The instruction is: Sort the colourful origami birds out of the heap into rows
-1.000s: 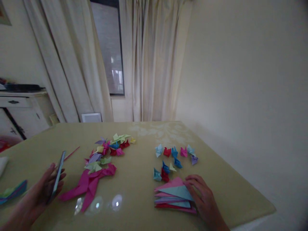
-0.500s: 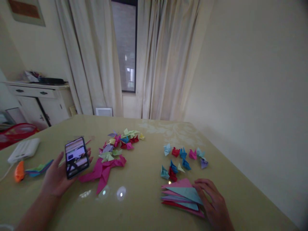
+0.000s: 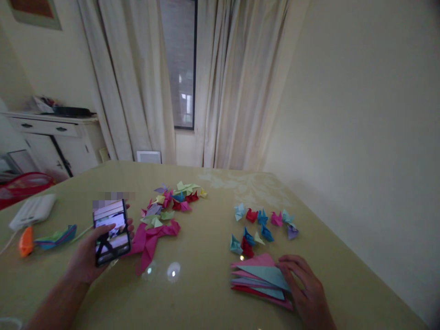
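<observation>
My left hand (image 3: pixel 90 254) is wrapped round a smartphone (image 3: pixel 115 245) held upright at a slight tilt, its lit screen facing me and the thumb lying over the glass. At the lower right, my right hand (image 3: pixel 305 284) has curled fingers closed on the right end of a stack of folded paper (image 3: pixel 256 282) in pink, pale blue, lilac and red. Just beyond that stack stand several small origami birds (image 3: pixel 263 233) in blue, red, pink and purple. A large magenta origami bird (image 3: pixel 153 240) lies to the right of the phone, partly behind it.
Behind the magenta bird is a pile of mixed origami (image 3: pixel 168 199). On the left lie an orange object (image 3: pixel 25 242), a blue-green folded paper piece (image 3: pixel 57 238) and a white power strip (image 3: pixel 32 213). A wall (image 3: pixel 364 137) borders the table's right side.
The left thumb has moved from beside the phone onto its screen, and the phone sits slightly lower and further right. What the screen displays has shifted. My right hand stays on the paper stack.
</observation>
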`<action>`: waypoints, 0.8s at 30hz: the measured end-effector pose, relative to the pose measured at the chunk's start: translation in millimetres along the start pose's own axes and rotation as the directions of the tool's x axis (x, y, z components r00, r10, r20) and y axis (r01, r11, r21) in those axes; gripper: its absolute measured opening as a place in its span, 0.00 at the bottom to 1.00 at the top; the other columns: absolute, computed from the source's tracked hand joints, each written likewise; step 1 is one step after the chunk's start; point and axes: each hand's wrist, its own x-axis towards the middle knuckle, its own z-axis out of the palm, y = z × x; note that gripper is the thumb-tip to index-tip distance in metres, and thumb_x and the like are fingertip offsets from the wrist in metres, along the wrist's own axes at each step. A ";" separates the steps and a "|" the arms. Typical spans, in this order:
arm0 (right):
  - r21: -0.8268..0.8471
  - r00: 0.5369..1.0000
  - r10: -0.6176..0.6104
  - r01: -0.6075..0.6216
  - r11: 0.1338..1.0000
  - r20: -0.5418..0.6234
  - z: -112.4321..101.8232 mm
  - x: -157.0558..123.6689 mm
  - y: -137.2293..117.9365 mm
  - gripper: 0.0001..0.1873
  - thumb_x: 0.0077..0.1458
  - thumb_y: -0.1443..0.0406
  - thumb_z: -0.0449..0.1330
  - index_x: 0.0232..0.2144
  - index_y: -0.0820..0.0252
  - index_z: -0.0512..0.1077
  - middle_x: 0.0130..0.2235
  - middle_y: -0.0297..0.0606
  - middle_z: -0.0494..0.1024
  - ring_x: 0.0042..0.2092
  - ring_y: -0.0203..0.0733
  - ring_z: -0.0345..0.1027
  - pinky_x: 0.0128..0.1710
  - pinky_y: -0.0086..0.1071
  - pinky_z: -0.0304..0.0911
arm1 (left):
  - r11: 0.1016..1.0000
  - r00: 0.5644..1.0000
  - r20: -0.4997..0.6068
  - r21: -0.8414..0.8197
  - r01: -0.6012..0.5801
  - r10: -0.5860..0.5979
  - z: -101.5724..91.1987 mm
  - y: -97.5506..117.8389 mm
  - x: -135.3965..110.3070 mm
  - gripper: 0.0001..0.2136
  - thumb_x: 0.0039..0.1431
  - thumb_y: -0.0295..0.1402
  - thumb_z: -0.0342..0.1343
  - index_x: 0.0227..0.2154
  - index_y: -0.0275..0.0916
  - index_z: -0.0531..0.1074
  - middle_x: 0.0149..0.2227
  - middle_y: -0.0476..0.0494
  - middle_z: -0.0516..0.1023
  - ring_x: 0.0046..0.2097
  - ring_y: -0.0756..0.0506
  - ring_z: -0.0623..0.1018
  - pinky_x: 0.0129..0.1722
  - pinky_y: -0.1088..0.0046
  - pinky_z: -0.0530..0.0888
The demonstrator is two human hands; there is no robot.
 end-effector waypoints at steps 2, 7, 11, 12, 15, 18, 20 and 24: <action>0.000 1.000 0.001 -0.001 1.000 -0.003 0.1 -0.2 -0.4 0.21 0.69 0.48 0.58 0.35 0.52 0.84 0.40 0.45 0.82 0.43 0.50 0.79 0.44 0.40 0.78 | 0.997 0.995 0.092 0.054 -0.050 0.045 -4.5 -1.1 4.0 0.36 0.47 0.17 0.55 0.64 0.35 0.70 0.31 0.45 0.85 0.24 0.44 0.82 0.25 0.69 0.84; -0.008 1.000 -0.010 0.010 1.000 0.013 -0.9 -0.7 -1.1 0.20 0.69 0.49 0.58 0.36 0.51 0.84 0.41 0.44 0.82 0.43 0.49 0.79 0.45 0.39 0.77 | 0.989 0.982 0.172 0.104 -0.101 0.082 -10.2 -4.1 10.0 0.36 0.44 0.17 0.58 0.61 0.37 0.72 0.28 0.48 0.84 0.23 0.45 0.81 0.24 0.71 0.83; -0.012 1.000 -0.017 0.017 1.000 0.011 -1.4 -0.3 -3.1 0.20 0.70 0.50 0.58 0.36 0.52 0.83 0.41 0.44 0.82 0.43 0.48 0.79 0.44 0.38 0.77 | 0.984 0.975 0.204 0.133 -0.116 0.088 -7.5 -4.8 6.6 0.36 0.46 0.16 0.58 0.62 0.39 0.71 0.30 0.48 0.84 0.25 0.45 0.83 0.25 0.71 0.83; -0.012 1.000 -0.019 0.019 1.000 0.011 -1.4 -0.1 -3.8 0.20 0.70 0.50 0.58 0.36 0.52 0.83 0.41 0.44 0.82 0.43 0.48 0.79 0.44 0.38 0.77 | 0.984 0.973 0.215 0.131 -0.118 0.088 -7.1 -4.7 5.8 0.36 0.47 0.16 0.57 0.63 0.39 0.71 0.30 0.47 0.84 0.26 0.44 0.83 0.25 0.70 0.83; -0.012 1.000 -0.024 0.024 1.000 0.014 -1.5 0.4 -5.1 0.19 0.70 0.50 0.58 0.37 0.52 0.83 0.41 0.44 0.82 0.43 0.48 0.79 0.44 0.38 0.77 | 0.990 0.975 0.205 0.090 -0.109 0.089 -7.2 -4.0 4.2 0.36 0.49 0.17 0.56 0.64 0.40 0.70 0.32 0.45 0.84 0.26 0.44 0.83 0.25 0.68 0.84; -0.021 0.999 -0.029 0.029 0.999 0.013 -1.9 0.5 -4.9 0.20 0.70 0.50 0.58 0.37 0.52 0.83 0.41 0.44 0.82 0.43 0.49 0.79 0.44 0.39 0.77 | 0.995 0.981 0.180 0.052 -0.082 0.072 -8.0 -2.9 3.4 0.35 0.50 0.18 0.55 0.64 0.40 0.71 0.33 0.43 0.84 0.28 0.43 0.84 0.26 0.66 0.85; -0.028 1.000 -0.026 0.026 0.999 0.014 -2.1 0.2 -4.4 0.20 0.70 0.50 0.58 0.37 0.53 0.83 0.41 0.45 0.82 0.43 0.49 0.79 0.44 0.39 0.77 | 0.996 0.981 0.184 0.046 -0.074 0.064 -8.3 -2.1 2.9 0.34 0.51 0.18 0.55 0.64 0.40 0.70 0.33 0.42 0.84 0.28 0.42 0.84 0.26 0.65 0.85; -0.029 1.000 -0.024 0.024 0.999 0.016 -1.9 -0.5 -3.8 0.20 0.70 0.50 0.58 0.37 0.53 0.83 0.41 0.45 0.82 0.43 0.49 0.79 0.45 0.39 0.77 | 0.996 0.981 0.186 0.054 -0.073 0.062 -6.5 -0.8 0.9 0.34 0.52 0.18 0.54 0.65 0.36 0.69 0.32 0.41 0.84 0.26 0.41 0.84 0.24 0.64 0.84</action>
